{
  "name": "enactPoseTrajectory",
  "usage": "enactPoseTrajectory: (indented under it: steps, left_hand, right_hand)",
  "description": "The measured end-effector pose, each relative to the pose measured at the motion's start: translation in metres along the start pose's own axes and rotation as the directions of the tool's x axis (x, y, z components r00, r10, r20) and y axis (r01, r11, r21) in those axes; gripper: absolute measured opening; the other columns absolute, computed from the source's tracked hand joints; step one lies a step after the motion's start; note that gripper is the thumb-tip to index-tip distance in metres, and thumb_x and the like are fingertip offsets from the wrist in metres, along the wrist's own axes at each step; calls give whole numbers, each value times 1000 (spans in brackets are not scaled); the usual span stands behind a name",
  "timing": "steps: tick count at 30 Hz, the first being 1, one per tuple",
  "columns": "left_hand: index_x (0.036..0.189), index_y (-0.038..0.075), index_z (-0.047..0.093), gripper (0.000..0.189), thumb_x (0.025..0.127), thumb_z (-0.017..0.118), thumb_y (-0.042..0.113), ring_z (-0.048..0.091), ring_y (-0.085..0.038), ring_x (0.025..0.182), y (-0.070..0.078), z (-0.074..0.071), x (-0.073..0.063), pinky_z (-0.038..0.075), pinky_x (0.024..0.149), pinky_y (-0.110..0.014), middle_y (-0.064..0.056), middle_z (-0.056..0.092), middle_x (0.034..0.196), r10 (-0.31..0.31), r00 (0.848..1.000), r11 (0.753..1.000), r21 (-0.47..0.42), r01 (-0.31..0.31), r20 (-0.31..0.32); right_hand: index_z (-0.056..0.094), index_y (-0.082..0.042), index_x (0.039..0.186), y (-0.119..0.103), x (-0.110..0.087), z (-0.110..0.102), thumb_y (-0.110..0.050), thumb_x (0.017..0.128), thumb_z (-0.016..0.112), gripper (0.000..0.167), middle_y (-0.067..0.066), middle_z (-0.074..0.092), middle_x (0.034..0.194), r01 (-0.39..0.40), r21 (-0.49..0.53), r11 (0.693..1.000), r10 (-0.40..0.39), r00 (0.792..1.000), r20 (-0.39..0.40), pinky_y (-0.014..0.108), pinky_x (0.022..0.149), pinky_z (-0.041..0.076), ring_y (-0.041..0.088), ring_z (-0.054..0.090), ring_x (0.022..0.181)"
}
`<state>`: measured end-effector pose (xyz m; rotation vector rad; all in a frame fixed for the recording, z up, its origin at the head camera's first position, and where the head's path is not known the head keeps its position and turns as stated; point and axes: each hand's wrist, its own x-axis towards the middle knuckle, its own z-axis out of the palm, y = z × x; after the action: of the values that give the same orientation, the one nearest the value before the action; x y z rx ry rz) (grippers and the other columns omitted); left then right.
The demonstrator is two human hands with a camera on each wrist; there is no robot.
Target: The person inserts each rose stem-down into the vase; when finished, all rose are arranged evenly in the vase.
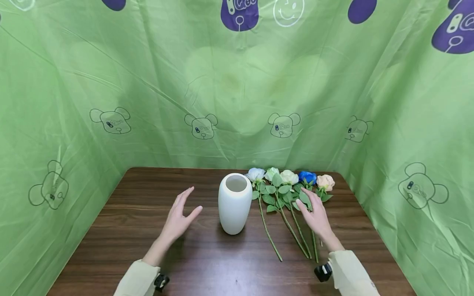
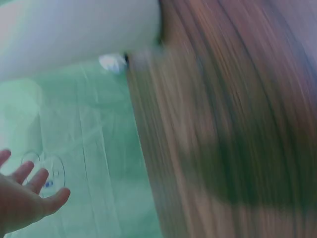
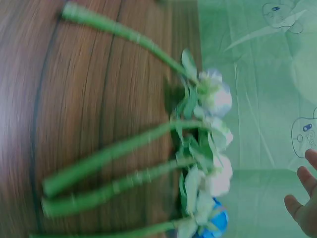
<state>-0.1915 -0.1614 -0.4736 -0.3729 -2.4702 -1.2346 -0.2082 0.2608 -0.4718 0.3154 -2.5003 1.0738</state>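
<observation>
A white vase point(image 1: 235, 207) stands upright on the wooden table, its round mouth facing up. To its left my left hand point(image 1: 178, 218) hovers with fingers extended and thumb apart, touching nothing; the left wrist view shows that hand point(image 2: 29, 198) at the lower left and the blurred vase point(image 2: 74, 34) above. My right hand point(image 1: 314, 213) is held above the flower stems, fingers spread and holding nothing. Several artificial flowers lie right of the vase: a pale blue-white one point(image 1: 255, 174), a pale green one point(image 1: 272, 173), a cream one point(image 1: 289, 177), a blue one point(image 1: 307, 177) and a peach one point(image 1: 326, 182).
The dark wooden table point(image 1: 148, 197) ends at a back edge against a green curtain point(image 1: 237, 90) printed with bear figures, which also hangs on both sides. Leafy green stems point(image 1: 269, 234) spread toward the table's front. A black wrist camera point(image 1: 323, 272) sits at the right cuff.
</observation>
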Motion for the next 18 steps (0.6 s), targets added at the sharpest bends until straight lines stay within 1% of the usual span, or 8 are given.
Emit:
enactPoseTrajectory:
  steps: [2,4,6,8,10,13,16,18]
  left_hand:
    - [134,20,36,58,83,63,29,34,-25,118,12,5,-1,26,91,-51,-5,40,129,-49,999,987,-154,46,-17]
    - [132,14,37,54,84,61,22,35,-29,117,25,10,-2,27,91,-50,-10,41,127,-87,996,957,-280,79,-14]
    - [131,8,37,52,85,60,17,35,-33,116,36,15,-4,28,91,-50,-14,41,126,-121,993,921,-372,115,7]
    - [131,6,36,52,85,60,14,34,-37,116,43,20,-5,29,90,-51,-17,40,127,-151,988,886,-438,151,35]
    - [131,7,36,53,85,61,15,33,-36,117,43,26,-6,29,90,-51,-17,39,128,-184,981,859,-475,193,67]
    - [132,13,34,58,83,63,20,34,-33,118,34,38,-6,28,90,-52,-14,38,130,-215,971,840,-488,239,106]
    - [133,17,32,62,81,65,25,33,-32,119,27,47,-5,27,91,-53,-12,37,131,-242,960,824,-492,280,141]
    - [134,18,31,65,80,67,26,34,-33,118,28,49,-4,29,90,-52,-13,36,132,-260,951,816,-489,308,166]
  right_hand:
    - [45,-8,127,-5,0,7,-28,89,53,43,13,46,122,-70,114,991,74,997,-25,47,90,29,28,38,114]
    - [47,-6,124,-10,-1,14,-28,90,52,40,13,49,119,-139,214,967,148,988,-30,44,88,33,25,42,110]
    - [48,-4,122,-14,-1,22,-28,91,51,39,15,51,117,-202,285,937,216,976,-16,40,85,36,23,44,106]
    - [49,-4,121,-16,0,31,-28,91,50,39,15,52,114,-258,314,914,271,963,3,36,82,38,22,46,103]
    - [51,-3,118,-17,0,40,-27,91,51,37,15,54,110,-300,334,894,313,950,16,32,79,38,21,48,99]
    - [52,-1,116,-16,0,55,-25,90,52,35,17,55,104,-348,365,863,356,933,47,30,73,42,26,51,92]
    - [52,1,116,-14,0,68,-23,90,53,35,21,55,100,-398,415,818,393,914,102,39,71,45,34,53,88]
    - [53,0,115,-12,0,77,-22,89,54,34,22,56,99,-424,426,799,407,903,136,45,70,45,37,54,87]
